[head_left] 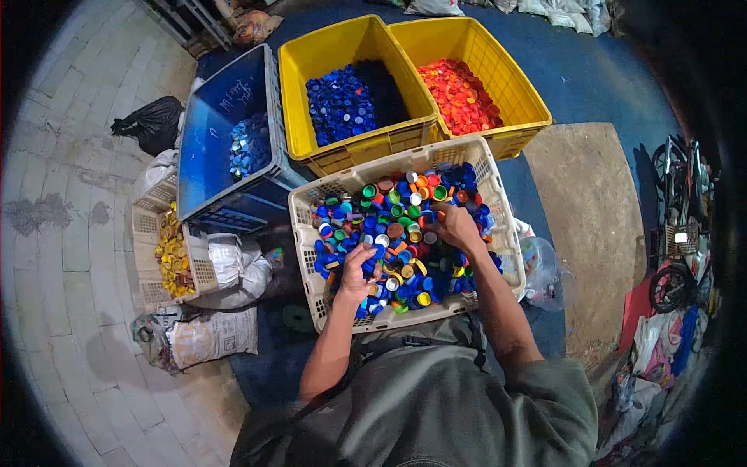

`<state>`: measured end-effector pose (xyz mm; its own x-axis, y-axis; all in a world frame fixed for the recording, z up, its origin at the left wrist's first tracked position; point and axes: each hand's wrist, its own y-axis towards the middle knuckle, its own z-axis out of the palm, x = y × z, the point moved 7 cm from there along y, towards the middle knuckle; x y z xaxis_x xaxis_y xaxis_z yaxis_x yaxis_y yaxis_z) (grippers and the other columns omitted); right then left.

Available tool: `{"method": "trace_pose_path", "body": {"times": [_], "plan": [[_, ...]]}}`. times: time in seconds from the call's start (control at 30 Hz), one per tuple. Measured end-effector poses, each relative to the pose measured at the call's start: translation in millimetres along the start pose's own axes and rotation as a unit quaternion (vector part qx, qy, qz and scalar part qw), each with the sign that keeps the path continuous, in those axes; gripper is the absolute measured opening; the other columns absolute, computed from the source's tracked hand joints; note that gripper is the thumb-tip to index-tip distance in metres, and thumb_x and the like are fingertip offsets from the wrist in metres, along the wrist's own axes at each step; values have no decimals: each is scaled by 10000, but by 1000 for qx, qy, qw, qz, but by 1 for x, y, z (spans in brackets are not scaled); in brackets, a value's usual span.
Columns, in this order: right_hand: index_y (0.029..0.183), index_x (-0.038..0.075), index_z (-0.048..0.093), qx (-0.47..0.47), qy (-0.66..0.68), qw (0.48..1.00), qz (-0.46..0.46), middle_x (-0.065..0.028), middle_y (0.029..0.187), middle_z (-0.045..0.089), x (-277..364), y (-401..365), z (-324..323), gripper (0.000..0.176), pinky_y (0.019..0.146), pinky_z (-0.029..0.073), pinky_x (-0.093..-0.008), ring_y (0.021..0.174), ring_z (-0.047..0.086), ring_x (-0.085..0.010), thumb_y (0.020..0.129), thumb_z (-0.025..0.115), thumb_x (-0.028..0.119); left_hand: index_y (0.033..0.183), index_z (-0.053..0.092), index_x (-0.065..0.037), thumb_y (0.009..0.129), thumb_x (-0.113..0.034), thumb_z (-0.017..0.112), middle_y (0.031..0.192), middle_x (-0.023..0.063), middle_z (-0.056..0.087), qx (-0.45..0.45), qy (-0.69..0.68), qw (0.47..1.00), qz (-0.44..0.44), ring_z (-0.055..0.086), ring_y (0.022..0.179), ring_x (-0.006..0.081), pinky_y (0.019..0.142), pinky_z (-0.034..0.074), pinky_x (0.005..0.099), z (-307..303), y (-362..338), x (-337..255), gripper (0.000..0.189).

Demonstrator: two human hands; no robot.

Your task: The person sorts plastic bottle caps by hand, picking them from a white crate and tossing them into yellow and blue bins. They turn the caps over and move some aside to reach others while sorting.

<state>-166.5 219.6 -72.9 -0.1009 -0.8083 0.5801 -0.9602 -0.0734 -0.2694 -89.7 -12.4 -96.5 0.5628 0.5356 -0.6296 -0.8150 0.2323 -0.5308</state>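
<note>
A cream plastic crate [305, 292] in front of my body is filled with mixed bottle caps [394, 226] in blue, green, white, orange, yellow and brown. My left hand [357, 274] is over the left half of the crate, fingers curled round a blue bottle cap [378, 251] that shows at the fingertips. My right hand [457, 226] reaches down to the caps on the right side, its fingers bent together beside an orange cap. What it grips is hidden by the fingers.
Beyond the crate stand a yellow bin [292, 86] of blue caps and another yellow bin [510, 70] of red caps. A blue bin [201, 156] with blue caps is at left, above a crate [145, 268] of yellow caps. Sacks [214, 338] lie left; a motorbike [675, 257] is at right.
</note>
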Motion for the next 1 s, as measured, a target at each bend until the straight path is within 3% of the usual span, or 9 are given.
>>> {"method": "trace_pose_path", "body": {"times": [0.33,0.43,0.53,0.57,0.63,0.73,0.8,0.9,1.0], "plan": [[1094,92,667,12,-24,1000,11,-250,932,669,-9,7,16,404,761,531,-480,895,657,-399,750,725,297,1020,586,-116,853,-178,589,862,75,660,23,11,1000,5,560,587,99,481,413,241,0,-10,5,178],[1005,46,674,-35,13,999,-2,-192,875,691,-15,6,14,350,706,531,-424,815,679,-351,771,722,301,1072,593,-115,874,-214,580,909,83,661,58,-15,998,18,579,618,121,505,427,258,4,-7,6,222],[1060,62,628,17,232,972,43,-130,949,690,-25,2,22,397,677,535,-391,810,664,-269,779,720,327,1109,593,-92,913,-278,556,953,90,666,39,-85,996,16,614,693,155,565,468,290,8,-7,6,273],[1083,64,610,47,373,924,76,-119,977,678,-22,-5,25,403,660,526,-367,804,648,-247,780,712,310,1120,593,-81,928,-301,545,966,92,668,23,-114,993,11,627,725,168,592,487,303,9,-7,7,296],[1130,67,575,102,624,762,139,-97,1034,655,-3,-31,30,422,625,507,-318,792,616,-204,783,694,277,1117,596,-60,952,-330,513,990,94,670,27,-142,990,-1,642,796,188,672,515,333,15,-2,9,327],[1219,64,517,276,806,523,36,-132,1137,618,37,-55,39,479,615,491,-286,812,610,-209,773,629,198,1146,576,-19,985,-356,445,1025,101,660,-3,-197,980,-5,634,904,224,783,528,383,12,8,21,396],[1273,40,495,286,837,465,36,-173,1189,586,57,-68,45,615,718,509,-349,920,608,-249,664,533,119,1137,575,-8,988,-355,431,1032,110,657,-33,-225,974,1,631,913,236,785,527,392,18,10,23,404],[1254,23,490,234,868,432,67,-171,1199,562,70,-78,52,713,886,481,-438,1037,575,-292,542,498,52,1098,594,-22,992,-342,407,1022,107,665,27,-270,962,-20,626,900,231,758,495,357,21,10,31,386],[1337,28,416,125,869,469,96,-209,1206,558,58,-76,71,793,858,477,-466,1077,568,-328,549,480,-25,1105,585,-10,995,-351,367,1039,109,662,-11,-301,953,-19,617,903,225,736,470,331,23,13,38,420]]}}
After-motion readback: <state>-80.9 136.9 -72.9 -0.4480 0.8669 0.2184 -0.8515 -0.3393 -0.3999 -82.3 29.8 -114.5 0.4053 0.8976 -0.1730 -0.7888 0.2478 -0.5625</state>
